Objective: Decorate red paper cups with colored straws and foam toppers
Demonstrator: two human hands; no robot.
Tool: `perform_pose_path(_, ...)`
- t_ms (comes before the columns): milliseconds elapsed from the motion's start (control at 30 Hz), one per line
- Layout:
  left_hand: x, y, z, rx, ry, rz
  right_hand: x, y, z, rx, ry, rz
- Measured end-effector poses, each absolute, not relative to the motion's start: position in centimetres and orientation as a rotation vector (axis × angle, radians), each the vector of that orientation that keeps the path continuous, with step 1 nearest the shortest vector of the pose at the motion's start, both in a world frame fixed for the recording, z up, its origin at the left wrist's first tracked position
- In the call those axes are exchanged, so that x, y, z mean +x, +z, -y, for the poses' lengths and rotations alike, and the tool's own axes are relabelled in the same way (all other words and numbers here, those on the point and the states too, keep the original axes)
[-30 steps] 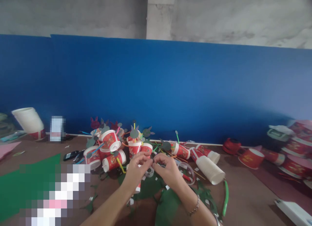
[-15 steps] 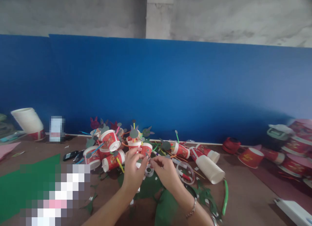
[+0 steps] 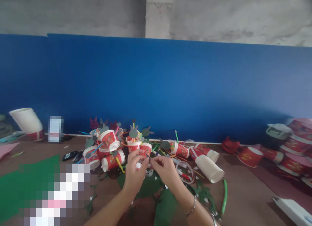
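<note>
My left hand (image 3: pixel 136 167) and my right hand (image 3: pixel 163 166) meet at the fingertips in the middle of the table. Both pinch a small dark piece (image 3: pixel 149 157), perhaps paper; its shape is mostly hidden by my fingers. Just behind my left hand stand red paper cups (image 3: pixel 133 145), one with a grey rabbit-eared cutout (image 3: pixel 134 132) above it. A roll of tape (image 3: pixel 149 171) lies below the hands, partly covered. Under my wrists are green paper scraps (image 3: pixel 148 187).
Left of the hands, several red cups (image 3: pixel 113 161) with straws are heaped together. To the right lie a stack of white cups (image 3: pixel 210 169), a clear tape ring (image 3: pixel 185 172) and a green tube (image 3: pixel 224 196). A green sheet (image 3: pixel 29 183) covers the left. Behind rises a blue panel (image 3: pixel 156 89).
My fingers have shifted slightly on the small dark piece, and less of it shows. My left fingers look more curled. The cups around have stayed in place.
</note>
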State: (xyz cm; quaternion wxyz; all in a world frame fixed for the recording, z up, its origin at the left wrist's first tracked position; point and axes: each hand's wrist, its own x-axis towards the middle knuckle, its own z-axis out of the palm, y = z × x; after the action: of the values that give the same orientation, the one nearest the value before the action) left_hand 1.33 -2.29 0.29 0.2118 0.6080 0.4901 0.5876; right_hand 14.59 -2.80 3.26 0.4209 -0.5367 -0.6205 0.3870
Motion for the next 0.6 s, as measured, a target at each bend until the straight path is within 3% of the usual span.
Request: perform_pose_path(600,1.30,0.70,2.75,1.715,1.565,-1.289,14.57,3.13,2.95,-1.226,1.167,1.379)
